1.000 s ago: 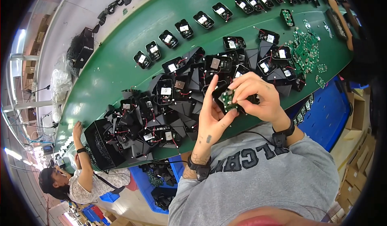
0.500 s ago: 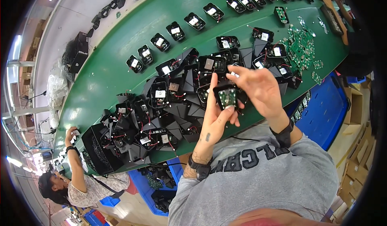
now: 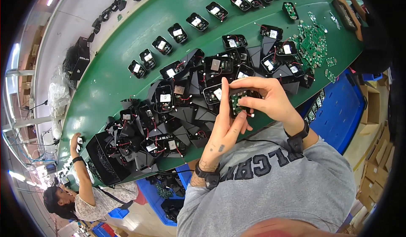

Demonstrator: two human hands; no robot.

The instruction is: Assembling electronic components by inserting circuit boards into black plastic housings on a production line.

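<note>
A small black housing (image 3: 250, 93) with a green circuit board (image 3: 236, 103) in its mouth is held in the air over the near edge of the green workbench (image 3: 110, 78), to the right of that edge's middle. It is gripped by the left hand (image 3: 226, 129), whose thumb is pressed to its near side and whose forefinger is stretched along its left side, much as half a second ago. The right hand (image 3: 270, 99), seen then lifted away with fingers spread, has been brought back and is now partly closed over the housing, its fingertips laid at the board; whether anything is pinched by them cannot be told. Beyond the hands and leftward along the near edge, black housings (image 3: 165, 98) with red wires are heaped, unchanged. Loose green boards (image 3: 312, 44) are piled toward the right end, and a line of housings (image 3: 177, 33) is set along the far edge. At the left end, an arm is stretched over the workbench by a co-worker (image 3: 105, 199).
</note>
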